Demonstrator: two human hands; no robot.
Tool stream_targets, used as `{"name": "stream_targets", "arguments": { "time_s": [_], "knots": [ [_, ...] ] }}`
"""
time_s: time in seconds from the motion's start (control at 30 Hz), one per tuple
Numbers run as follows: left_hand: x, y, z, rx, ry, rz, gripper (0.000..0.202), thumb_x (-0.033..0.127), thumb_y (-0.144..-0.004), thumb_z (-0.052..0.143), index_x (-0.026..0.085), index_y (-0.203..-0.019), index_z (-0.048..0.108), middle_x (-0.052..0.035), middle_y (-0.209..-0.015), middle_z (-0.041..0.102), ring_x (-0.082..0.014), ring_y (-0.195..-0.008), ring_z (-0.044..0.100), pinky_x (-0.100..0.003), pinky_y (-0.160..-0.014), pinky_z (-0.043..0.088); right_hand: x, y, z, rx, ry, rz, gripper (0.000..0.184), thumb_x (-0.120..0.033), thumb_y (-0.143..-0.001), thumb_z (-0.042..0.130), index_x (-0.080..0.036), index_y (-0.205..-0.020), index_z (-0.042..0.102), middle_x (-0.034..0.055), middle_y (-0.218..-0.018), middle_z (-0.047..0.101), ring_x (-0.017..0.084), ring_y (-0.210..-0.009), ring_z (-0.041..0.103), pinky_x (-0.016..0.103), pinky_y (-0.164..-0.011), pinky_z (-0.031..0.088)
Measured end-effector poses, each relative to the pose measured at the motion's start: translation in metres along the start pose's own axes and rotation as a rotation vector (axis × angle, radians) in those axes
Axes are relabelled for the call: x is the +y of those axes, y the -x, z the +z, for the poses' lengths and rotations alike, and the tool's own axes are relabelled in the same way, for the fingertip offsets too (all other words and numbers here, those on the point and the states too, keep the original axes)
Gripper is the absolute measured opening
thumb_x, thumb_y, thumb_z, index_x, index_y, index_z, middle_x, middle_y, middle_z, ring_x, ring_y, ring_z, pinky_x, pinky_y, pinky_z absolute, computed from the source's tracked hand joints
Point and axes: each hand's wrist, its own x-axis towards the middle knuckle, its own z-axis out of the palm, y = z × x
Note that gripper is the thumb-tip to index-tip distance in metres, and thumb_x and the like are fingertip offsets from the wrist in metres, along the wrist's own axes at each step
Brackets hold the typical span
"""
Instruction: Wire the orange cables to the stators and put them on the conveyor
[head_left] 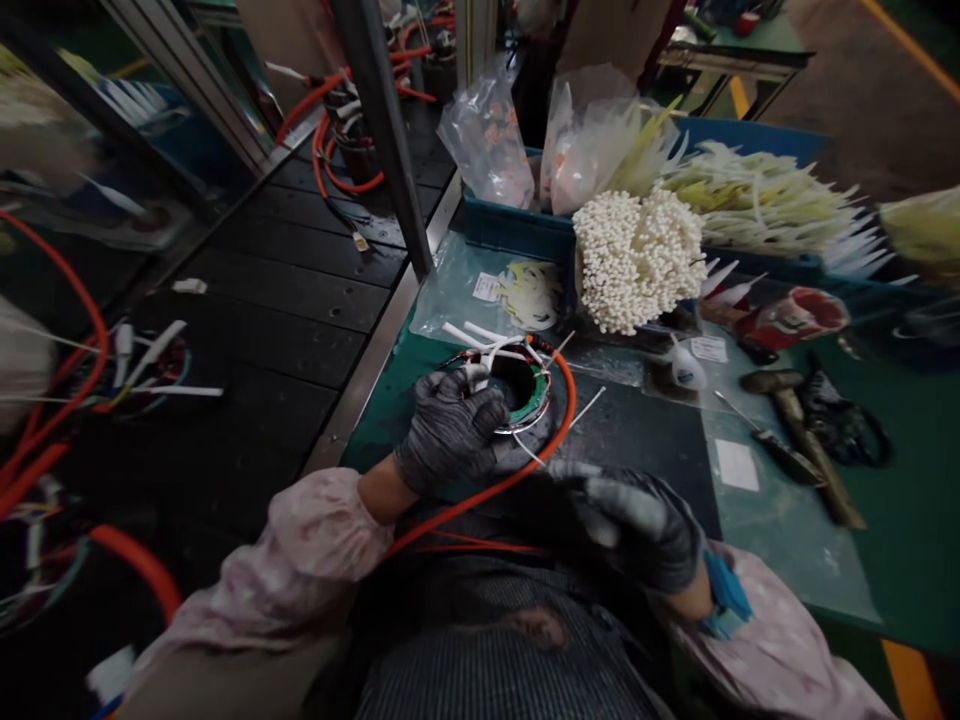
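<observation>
On the bench stands a ring-shaped motor stator [534,400] with green lining, white sleeved leads and a thick orange cable [568,400] curving round its right side. My left hand [454,425], in a dark grey glove, is closed on the stator's near left rim. A thin white cable tie [527,450] runs from the stator's near edge to the fingertips of my right hand [637,520]. That gloved hand is partly blurred, its fingers pinched together at the tie's end. Another white tie end [589,408] sticks out beyond the orange cable.
A bundle of white cable ties [637,260] stands behind the stator, beside a blue bin [517,225] with plastic bags. On the right lie a hammer [806,440], a screwdriver [787,455] and a red cup [795,318]. A metal post [386,130] and slatted conveyor [300,290] are left.
</observation>
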Motion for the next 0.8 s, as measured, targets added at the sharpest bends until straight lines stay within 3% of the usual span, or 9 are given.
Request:
{"name": "stream_targets", "arguments": {
  "time_s": [0.07, 0.13, 0.2, 0.3, 0.4, 0.53, 0.67, 0.73, 0.8],
  "knots": [
    [-0.001, -0.001, -0.001, 0.021, 0.002, 0.028, 0.036, 0.056, -0.098, 0.068, 0.025, -0.114, 0.076, -0.0072, -0.124, 0.078, -0.0334, -0.126, 0.060, -0.050, -0.104, 0.038, 0.004, -0.016, 0.009, -0.013, 0.044, 0.002, 0.031, -0.045, -0.103, 0.065, -0.034, -0.126, 0.081, 0.0018, -0.083, 0.083, 0.023, -0.067, 0.077, 0.038, -0.070, 0.068],
    [-0.003, -0.001, -0.001, 0.034, 0.033, 0.043, 0.030, 0.050, -0.100, 0.067, 0.026, -0.117, 0.075, -0.0043, -0.125, 0.078, -0.0322, -0.127, 0.060, -0.050, -0.107, 0.039, 0.009, -0.030, 0.017, 0.098, 0.162, 0.001, 0.029, -0.050, -0.098, 0.071, -0.031, -0.117, 0.082, 0.0049, -0.092, 0.085, 0.024, -0.073, 0.079, 0.037, -0.066, 0.066],
    [-0.007, -0.001, 0.000, 0.019, 0.089, 0.036, 0.032, 0.051, -0.100, 0.068, 0.028, -0.120, 0.076, -0.0048, -0.130, 0.077, -0.0321, -0.127, 0.060, -0.050, -0.108, 0.042, 0.012, -0.041, 0.020, 0.249, 0.294, -0.002, 0.031, -0.055, -0.093, 0.076, -0.029, -0.106, 0.082, 0.0064, -0.089, 0.083, 0.025, -0.073, 0.077, 0.038, -0.066, 0.064],
    [-0.012, -0.001, 0.001, -0.065, 0.167, -0.003, 0.033, 0.054, -0.097, 0.071, 0.030, -0.118, 0.079, -0.0053, -0.132, 0.076, -0.0328, -0.129, 0.059, -0.052, -0.111, 0.042, 0.009, -0.058, 0.017, 0.344, 0.416, -0.016, 0.038, -0.057, -0.094, 0.074, -0.026, -0.116, 0.081, 0.0102, -0.092, 0.082, 0.029, -0.083, 0.078, 0.043, -0.076, 0.064],
    [-0.015, -0.002, 0.001, -0.101, 0.194, -0.029, 0.025, 0.051, -0.095, 0.073, 0.032, -0.110, 0.082, -0.0034, -0.119, 0.079, -0.0337, -0.130, 0.058, -0.054, -0.114, 0.039, 0.002, -0.081, 0.014, 0.236, 0.381, -0.073, 0.034, -0.050, -0.099, 0.067, -0.024, -0.116, 0.081, 0.0125, -0.099, 0.083, 0.030, -0.090, 0.079, 0.044, -0.084, 0.063],
    [-0.014, -0.002, 0.002, -0.075, 0.181, -0.031, 0.029, 0.052, -0.094, 0.074, 0.032, -0.112, 0.082, -0.0058, -0.118, 0.077, -0.0353, -0.128, 0.058, -0.055, -0.110, 0.040, 0.000, -0.105, 0.010, 0.147, 0.185, -0.087, 0.035, -0.054, -0.100, 0.063, -0.024, -0.095, 0.080, 0.0066, -0.087, 0.081, 0.024, -0.079, 0.076, 0.038, -0.076, 0.064],
    [-0.014, -0.001, 0.006, -0.093, 0.166, -0.055, 0.034, 0.055, -0.092, 0.074, 0.031, -0.114, 0.082, -0.0090, -0.130, 0.073, -0.0361, -0.129, 0.058, -0.056, -0.110, 0.043, -0.001, -0.106, -0.001, 0.006, -0.247, 0.004, 0.038, -0.061, -0.098, 0.069, -0.025, -0.105, 0.082, 0.0047, -0.104, 0.084, 0.024, -0.094, 0.078, 0.041, -0.086, 0.066],
    [-0.014, 0.000, 0.008, -0.084, 0.169, -0.053, 0.035, 0.055, -0.091, 0.075, 0.031, -0.115, 0.081, -0.0089, -0.130, 0.073, -0.0358, -0.128, 0.058, -0.055, -0.110, 0.045, -0.001, -0.103, -0.005, -0.079, -0.306, 0.025, 0.031, -0.054, -0.093, 0.078, -0.027, -0.108, 0.083, 0.0036, -0.107, 0.084, 0.024, -0.096, 0.079, 0.043, -0.089, 0.067],
    [-0.015, 0.000, 0.010, -0.046, 0.174, -0.043, 0.033, 0.055, -0.092, 0.074, 0.031, -0.114, 0.081, -0.0082, -0.125, 0.075, -0.0356, -0.126, 0.060, -0.055, -0.108, 0.046, -0.001, -0.101, -0.006, -0.080, -0.260, 0.028, 0.022, -0.043, -0.089, 0.082, -0.026, -0.104, 0.082, 0.0028, -0.100, 0.084, 0.022, -0.088, 0.078, 0.041, -0.084, 0.067]
  ]
}}
